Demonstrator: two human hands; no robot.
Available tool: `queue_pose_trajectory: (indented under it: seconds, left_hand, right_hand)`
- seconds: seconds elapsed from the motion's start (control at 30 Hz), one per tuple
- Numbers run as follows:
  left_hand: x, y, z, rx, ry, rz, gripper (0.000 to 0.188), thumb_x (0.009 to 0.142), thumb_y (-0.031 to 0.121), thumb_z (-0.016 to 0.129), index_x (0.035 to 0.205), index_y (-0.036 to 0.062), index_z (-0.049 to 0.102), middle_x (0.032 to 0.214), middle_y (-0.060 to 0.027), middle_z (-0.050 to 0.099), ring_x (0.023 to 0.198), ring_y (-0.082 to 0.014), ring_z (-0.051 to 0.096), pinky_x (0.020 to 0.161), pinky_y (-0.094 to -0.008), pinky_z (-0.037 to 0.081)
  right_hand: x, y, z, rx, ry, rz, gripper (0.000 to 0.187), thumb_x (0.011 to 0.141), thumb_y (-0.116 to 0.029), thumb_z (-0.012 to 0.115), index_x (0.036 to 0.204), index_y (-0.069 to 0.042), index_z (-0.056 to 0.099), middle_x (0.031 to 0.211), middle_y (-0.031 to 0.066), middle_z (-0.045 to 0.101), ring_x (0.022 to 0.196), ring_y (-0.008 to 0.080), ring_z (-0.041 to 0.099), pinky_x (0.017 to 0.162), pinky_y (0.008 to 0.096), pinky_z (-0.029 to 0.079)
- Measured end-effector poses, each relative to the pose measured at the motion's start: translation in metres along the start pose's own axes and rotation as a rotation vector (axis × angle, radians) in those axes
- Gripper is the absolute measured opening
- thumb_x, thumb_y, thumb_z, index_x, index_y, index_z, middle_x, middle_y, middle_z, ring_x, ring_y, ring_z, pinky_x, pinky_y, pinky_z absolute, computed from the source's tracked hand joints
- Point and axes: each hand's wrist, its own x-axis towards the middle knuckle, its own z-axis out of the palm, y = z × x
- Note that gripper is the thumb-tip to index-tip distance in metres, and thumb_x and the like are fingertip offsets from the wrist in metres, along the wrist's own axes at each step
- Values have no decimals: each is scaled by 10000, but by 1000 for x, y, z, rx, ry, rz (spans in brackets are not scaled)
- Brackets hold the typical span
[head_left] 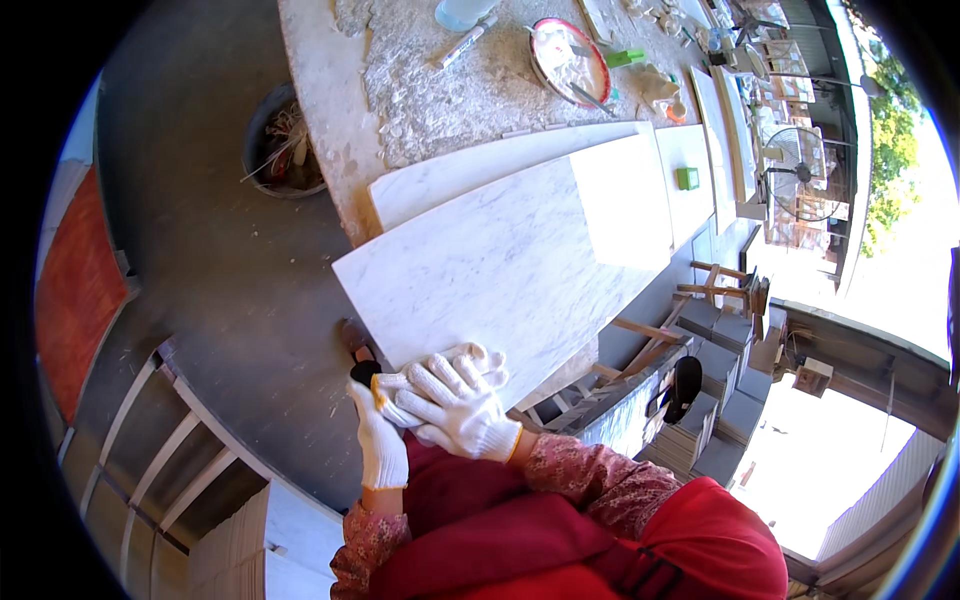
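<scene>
My left hand (381, 447), in a white knit glove, is low in the middle, its thumb side up. It appears to grip the orange-edged end of another white knit piece that looks like a spare glove (484, 358). My right hand (462, 412), gloved too, lies across that piece with its fingers stretched out, and partly covers it. Both hands are at the near corner of a white, grey-veined stone slab (470, 265). The slab lies tilted across the table edge and sticks out toward me. Whether the hands press on the slab is hard to tell.
Behind lies another slab (425, 195) on a dusty table (420, 90). A red-rimmed basin (538, 72) with white paste and a small green block (688, 178) stand there. A bucket of scraps (262, 150) is left, a metal rack (195, 415) lower left, a wooden stool (722, 290) right.
</scene>
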Motion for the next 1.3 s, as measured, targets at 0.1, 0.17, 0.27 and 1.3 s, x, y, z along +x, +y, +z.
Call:
queue_pose_trajectory:
  seconds: [0.1, 0.17, 0.27, 1.3]
  left_hand:
    - [-8, 11, 4, 147, -99, -98, 623, 1041, 535, 426, 1387, 23, 509, 1263, -78, 613, 1124, -188, 590, 983, -314, 457]
    - [-17, 15, 13, 352, -80, -44, 490, 1031, 398, 516, 1235, -33, 628, 1067, -65, 658, 932, -157, 612, 878, -297, 473]
    - [-30, 34, 48, 714, -13, 125, 312, 970, 228, 566, 976, -69, 663, 798, -12, 556, 721, -84, 412, 654, -300, 374]
    - [25, 4, -6, 85, -350, -236, 632, 994, 610, 482, 1047, -1, 633, 760, 17, 558, 580, -68, 520, 528, -201, 422]
  right_hand:
    - [16, 70, -31, -353, 137, 88, 644, 809, -481, 659, 1404, -253, 564, 1429, 175, 514, 1331, 441, 447, 1107, 686, 254]
    - [38, 138, -73, -478, 166, 132, 602, 901, -328, 587, 1483, -219, 475, 1490, 247, 429, 1380, 493, 376, 1120, 684, 237]
    - [50, 263, -110, -586, 349, 317, 564, 943, -242, 529, 1485, -116, 441, 1541, 225, 375, 1403, 502, 332, 1143, 641, 241]
    - [-119, 34, -13, -148, -80, 50, 332, 749, -78, 651, 1075, -119, 694, 1110, 112, 645, 1105, 332, 613, 990, 468, 471]
